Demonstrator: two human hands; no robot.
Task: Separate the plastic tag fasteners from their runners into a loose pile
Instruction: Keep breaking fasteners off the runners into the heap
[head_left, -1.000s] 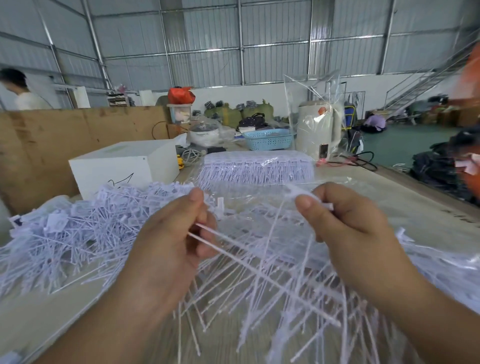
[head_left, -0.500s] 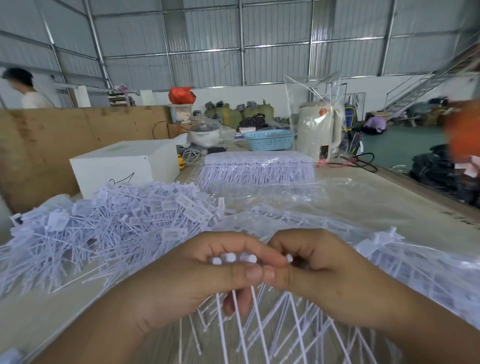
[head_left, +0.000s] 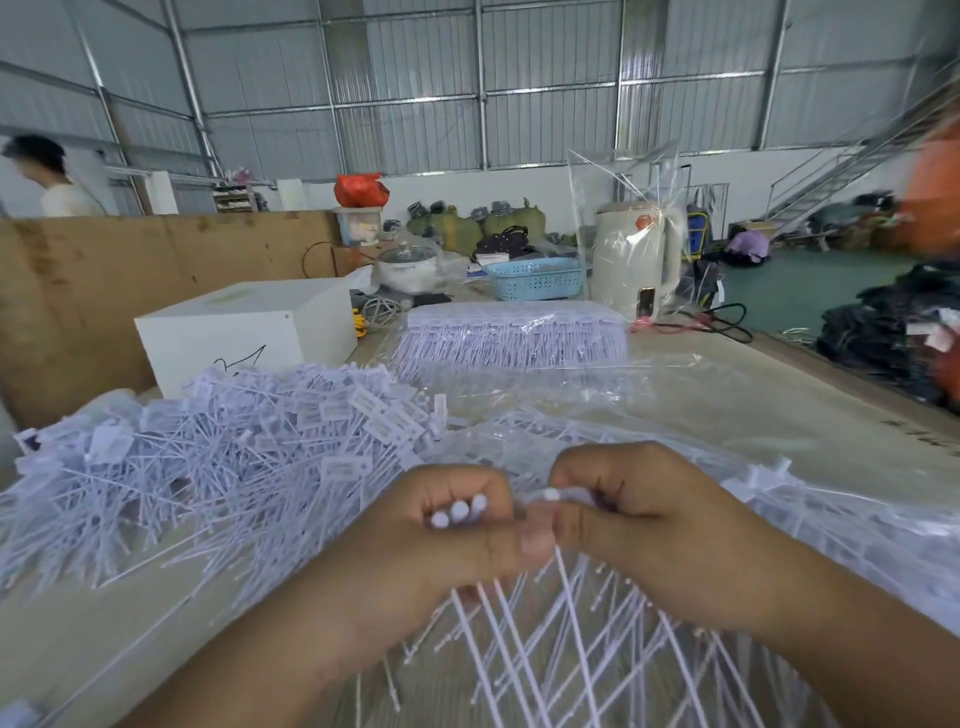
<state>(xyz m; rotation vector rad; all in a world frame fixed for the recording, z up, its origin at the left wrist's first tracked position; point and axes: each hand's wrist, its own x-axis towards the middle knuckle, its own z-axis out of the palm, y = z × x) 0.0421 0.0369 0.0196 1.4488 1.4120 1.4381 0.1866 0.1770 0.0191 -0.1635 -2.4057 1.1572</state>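
Note:
My left hand (head_left: 457, 535) grips a small bunch of white plastic tag fasteners (head_left: 460, 512), their round ends poking up between the fingers and their thin stems hanging below. Right beside it, my right hand (head_left: 639, 525) pinches another white fastener piece (head_left: 551, 494); the two hands touch at the thumbs. A large loose pile of separated fasteners (head_left: 218, 457) covers the table to the left. Under and to the right of my hands lie more fasteners in clear plastic (head_left: 857, 530). A wrapped block of fasteners on runners (head_left: 511, 335) sits farther back.
A white box (head_left: 244, 332) stands behind the pile at the left. A blue basket (head_left: 537, 278), a pot and a cream kettle under a clear bag (head_left: 636, 260) stand at the table's far end. The table edge runs along the right. A person stands far left.
From being apart and raised a second ago, my hands came down and together. Over the last half second they have stayed joined, with the fastener ends still showing in my left hand.

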